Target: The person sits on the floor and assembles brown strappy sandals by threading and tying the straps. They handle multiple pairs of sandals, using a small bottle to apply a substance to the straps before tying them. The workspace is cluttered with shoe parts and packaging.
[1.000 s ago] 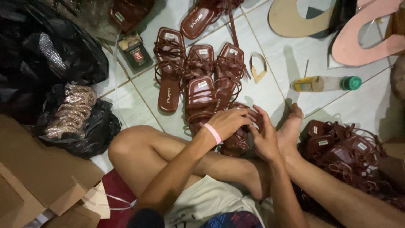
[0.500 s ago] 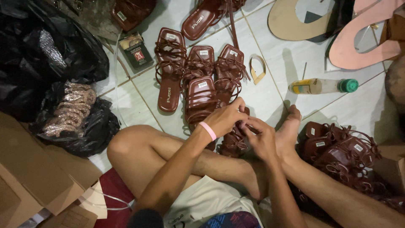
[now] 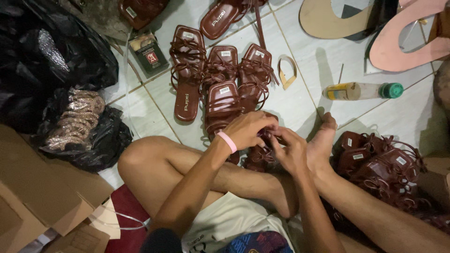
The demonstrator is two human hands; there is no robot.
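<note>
Dark brown strappy sandal [image 3: 257,157] on the tiled floor [image 3: 300,100], just before the crossed legs, gripped at its straps by both hands: left hand [image 3: 248,129] closed over the top, right hand [image 3: 290,150] pinching from the side. Advisable to keep straps flat and untwisted, tension even. Finished sandals [image 3: 220,89] lined up beyond; heap of sandals [image 3: 379,168] right; glue bottle [image 3: 363,90] near.

A dark brown strappy sandal [image 3: 257,154] lies on the tiled floor, partly hidden.
</note>
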